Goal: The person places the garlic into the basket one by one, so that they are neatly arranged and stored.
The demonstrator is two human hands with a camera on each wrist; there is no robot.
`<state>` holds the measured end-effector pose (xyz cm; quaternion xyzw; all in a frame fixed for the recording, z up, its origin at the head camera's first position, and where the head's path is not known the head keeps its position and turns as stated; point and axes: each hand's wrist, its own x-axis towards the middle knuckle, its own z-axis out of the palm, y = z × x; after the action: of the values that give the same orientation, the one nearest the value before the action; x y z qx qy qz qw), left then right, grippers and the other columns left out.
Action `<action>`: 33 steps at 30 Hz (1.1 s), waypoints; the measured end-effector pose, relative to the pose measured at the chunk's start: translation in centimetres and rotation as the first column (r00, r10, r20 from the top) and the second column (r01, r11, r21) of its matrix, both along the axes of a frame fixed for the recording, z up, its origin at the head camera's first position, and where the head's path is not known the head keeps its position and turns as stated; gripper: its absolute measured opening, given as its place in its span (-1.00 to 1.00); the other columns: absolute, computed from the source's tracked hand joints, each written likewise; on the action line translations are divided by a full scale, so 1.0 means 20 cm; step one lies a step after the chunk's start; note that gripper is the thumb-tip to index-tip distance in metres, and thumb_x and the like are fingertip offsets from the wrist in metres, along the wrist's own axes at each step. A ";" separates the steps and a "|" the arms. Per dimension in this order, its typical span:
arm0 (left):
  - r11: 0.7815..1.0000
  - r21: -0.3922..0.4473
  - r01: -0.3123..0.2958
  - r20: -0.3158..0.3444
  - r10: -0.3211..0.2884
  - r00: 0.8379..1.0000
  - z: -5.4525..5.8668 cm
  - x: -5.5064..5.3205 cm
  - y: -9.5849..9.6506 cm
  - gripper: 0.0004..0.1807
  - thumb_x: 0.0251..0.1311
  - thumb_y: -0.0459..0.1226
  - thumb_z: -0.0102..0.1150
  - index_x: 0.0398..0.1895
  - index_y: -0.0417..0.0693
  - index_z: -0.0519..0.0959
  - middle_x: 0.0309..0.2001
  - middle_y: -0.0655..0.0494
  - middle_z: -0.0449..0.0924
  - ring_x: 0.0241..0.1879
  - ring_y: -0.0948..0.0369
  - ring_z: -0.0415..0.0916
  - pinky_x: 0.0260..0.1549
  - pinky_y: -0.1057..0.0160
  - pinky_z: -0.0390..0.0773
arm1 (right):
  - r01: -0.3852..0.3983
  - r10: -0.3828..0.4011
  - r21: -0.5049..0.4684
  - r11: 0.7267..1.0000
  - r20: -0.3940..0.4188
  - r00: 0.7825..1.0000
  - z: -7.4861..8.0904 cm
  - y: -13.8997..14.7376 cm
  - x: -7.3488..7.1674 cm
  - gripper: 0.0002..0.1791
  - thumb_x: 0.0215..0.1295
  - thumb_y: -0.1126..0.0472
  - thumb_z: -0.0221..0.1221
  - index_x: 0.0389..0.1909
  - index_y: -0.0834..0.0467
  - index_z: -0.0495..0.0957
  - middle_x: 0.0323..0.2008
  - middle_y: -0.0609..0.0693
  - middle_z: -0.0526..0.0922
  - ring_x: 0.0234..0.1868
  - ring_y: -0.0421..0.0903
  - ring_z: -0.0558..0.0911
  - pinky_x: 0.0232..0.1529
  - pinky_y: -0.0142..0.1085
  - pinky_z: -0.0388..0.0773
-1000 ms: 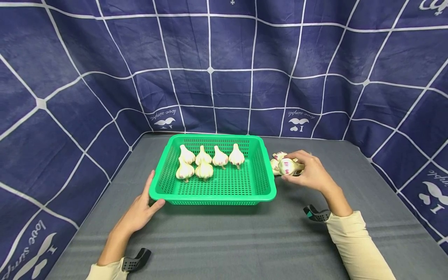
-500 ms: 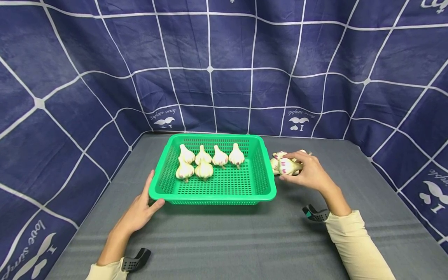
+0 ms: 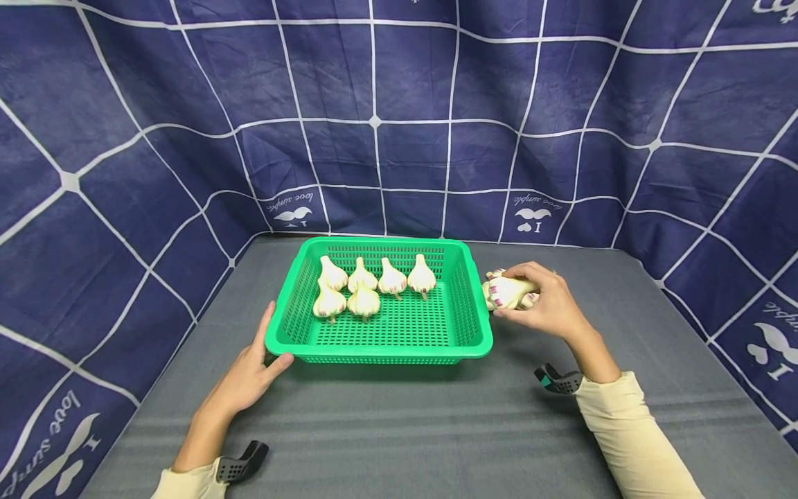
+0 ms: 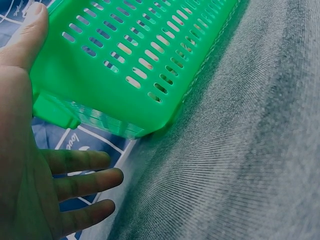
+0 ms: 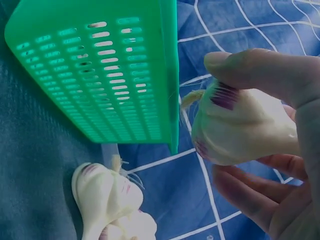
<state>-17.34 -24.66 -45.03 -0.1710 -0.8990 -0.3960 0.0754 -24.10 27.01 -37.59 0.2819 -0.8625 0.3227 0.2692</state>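
Note:
A garlic bulb (image 5: 240,127) with purple streaks is pinched between the thumb and fingers of my right hand (image 3: 545,303), just outside the right wall of the green basket (image 3: 380,351). Under and behind it, other garlic bulbs (image 5: 110,195) lie on the cloth, partly hidden by the hand in the head view. My left hand (image 3: 246,378) is at the basket's front left corner. Its thumb (image 4: 31,37) rests at the rim, while the other fingers (image 4: 85,182) stretch out straight beside the wall. Several garlic bulbs (image 3: 364,303) sit inside the basket, toward its back and left.
Grey cloth (image 3: 399,430) covers the tabletop around the basket. A blue curtain with white grid lines (image 3: 411,159) hangs behind and on both sides. Each wrist carries a dark strap device, such as the one on the right wrist (image 3: 559,380).
My right hand has shifted slightly left toward the basket, and the garlic bulb in it has tilted. The left hand and the basket stay in place.

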 end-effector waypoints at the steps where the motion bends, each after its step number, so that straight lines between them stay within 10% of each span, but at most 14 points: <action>1: 1.000 0.002 0.001 0.000 -0.001 1.000 0.00 0.00 0.00 0.05 0.36 -0.11 0.19 0.60 0.08 -0.38 0.44 -0.47 0.02 0.35 -0.40 0.11 0.16 -0.40 0.17 | -0.003 0.003 -0.009 1.000 0.002 1.000 0.00 0.00 0.00 -0.35 -0.45 0.22 0.66 -0.15 0.10 0.66 -0.19 -0.07 0.69 -0.28 -0.22 0.54 -0.25 -0.33 0.36; 13: 1.000 0.001 0.002 -0.003 -0.002 1.000 0.00 0.00 0.00 0.05 0.36 -0.12 0.19 0.60 0.10 -0.39 0.45 -0.47 0.01 0.35 -0.40 0.10 0.16 -0.40 0.16 | -0.003 0.011 -0.094 0.996 0.087 0.996 0.00 -0.08 0.00 -0.06 -0.36 0.29 0.64 0.17 0.28 0.43 -0.11 0.07 0.69 -0.42 -0.18 0.57 -0.45 -0.26 0.56; 33: 1.000 -0.002 0.004 -0.011 -0.004 1.000 -0.01 -0.01 -0.01 0.06 0.36 -0.11 0.20 0.60 0.13 -0.39 0.42 -0.47 0.07 0.33 -0.39 0.14 0.15 -0.39 0.19 | -0.039 0.076 -0.133 0.990 0.283 0.956 0.04 -0.20 -0.07 -0.19 -0.06 0.29 0.54 0.28 0.27 0.45 -0.11 0.17 0.59 -0.43 -0.07 0.56 -0.52 -0.40 0.51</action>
<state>-17.47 -24.78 -45.22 -0.1753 -0.8987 -0.3941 0.0792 -25.53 22.98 -36.70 0.2394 -0.8619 0.4215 0.1486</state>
